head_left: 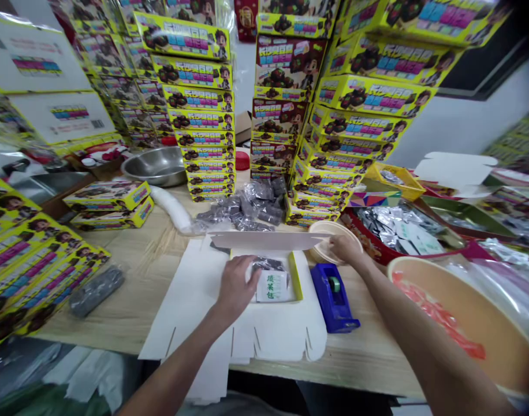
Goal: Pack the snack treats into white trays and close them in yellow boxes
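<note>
My left hand [235,286] lies at the left side of an open yellow-edged box [296,277], thumb spread from the fingers, touching its edge or contents. In the box are dark plastic-wrapped packs [268,264] and a white sachet [272,286] with green characters. The box's raised lid flap [268,240] stands behind it. My right hand [346,248] reaches into a small cream bowl [323,228], fingers drawn together; whatever is between them is hidden. A blue tape dispenser [334,297] stands just below that bowl.
White unfolded cardboard [182,306] lies beneath the box. Tall stacks of yellow boxes [208,104] rise behind loose dark packs [251,205]. A red tray of silver sachets [398,228] and a large tan basin with red packets [438,312] stand right. A metal bowl [156,164] sits back left.
</note>
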The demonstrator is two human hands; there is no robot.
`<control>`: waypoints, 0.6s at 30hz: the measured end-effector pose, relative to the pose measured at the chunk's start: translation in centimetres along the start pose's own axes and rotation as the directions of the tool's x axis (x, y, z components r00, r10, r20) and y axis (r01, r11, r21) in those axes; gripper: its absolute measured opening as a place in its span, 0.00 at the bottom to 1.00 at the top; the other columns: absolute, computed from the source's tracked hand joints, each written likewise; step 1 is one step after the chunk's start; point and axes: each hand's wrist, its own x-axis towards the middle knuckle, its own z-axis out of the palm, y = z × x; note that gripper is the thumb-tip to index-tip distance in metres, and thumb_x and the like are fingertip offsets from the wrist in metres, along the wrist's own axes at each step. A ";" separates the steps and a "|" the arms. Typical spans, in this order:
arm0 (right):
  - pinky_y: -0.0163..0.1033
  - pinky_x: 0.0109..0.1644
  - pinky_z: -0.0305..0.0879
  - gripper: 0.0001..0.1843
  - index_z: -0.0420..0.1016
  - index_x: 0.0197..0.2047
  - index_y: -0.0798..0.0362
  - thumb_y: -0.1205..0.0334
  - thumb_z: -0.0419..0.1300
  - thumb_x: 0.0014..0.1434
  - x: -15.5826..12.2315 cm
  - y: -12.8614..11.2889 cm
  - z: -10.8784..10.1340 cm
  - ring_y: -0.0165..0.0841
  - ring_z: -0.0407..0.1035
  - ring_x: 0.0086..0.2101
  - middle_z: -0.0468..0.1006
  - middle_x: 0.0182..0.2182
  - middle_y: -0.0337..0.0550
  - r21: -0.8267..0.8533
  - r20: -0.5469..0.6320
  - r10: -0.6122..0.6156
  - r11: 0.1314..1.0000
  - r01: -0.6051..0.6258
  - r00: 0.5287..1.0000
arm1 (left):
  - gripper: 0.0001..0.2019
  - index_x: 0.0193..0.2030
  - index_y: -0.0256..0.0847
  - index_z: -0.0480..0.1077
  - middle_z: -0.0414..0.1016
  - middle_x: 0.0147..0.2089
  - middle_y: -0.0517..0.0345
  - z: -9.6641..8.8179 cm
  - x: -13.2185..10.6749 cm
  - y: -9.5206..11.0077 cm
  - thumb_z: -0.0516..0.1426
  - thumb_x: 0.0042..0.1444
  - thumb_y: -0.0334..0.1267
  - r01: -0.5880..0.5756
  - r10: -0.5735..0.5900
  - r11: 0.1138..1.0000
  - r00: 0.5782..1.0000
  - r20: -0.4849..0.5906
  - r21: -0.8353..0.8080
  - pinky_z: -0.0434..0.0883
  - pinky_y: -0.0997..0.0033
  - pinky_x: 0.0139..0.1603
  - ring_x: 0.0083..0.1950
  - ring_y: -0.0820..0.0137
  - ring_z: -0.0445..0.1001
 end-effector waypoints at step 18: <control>0.29 0.20 0.55 0.10 0.67 0.30 0.54 0.56 0.56 0.55 -11.9 -21.4 -0.9 0.26 0.60 0.18 0.67 0.17 0.34 0.960 -0.078 -0.304 0.233 0.154 0.949 | 0.12 0.40 0.37 0.68 0.67 0.29 0.60 -8.3 1.2 -6.4 0.56 0.51 0.41 0.173 -0.182 0.983 0.968 -0.172 -0.064 0.66 0.72 0.34 0.30 0.72 0.67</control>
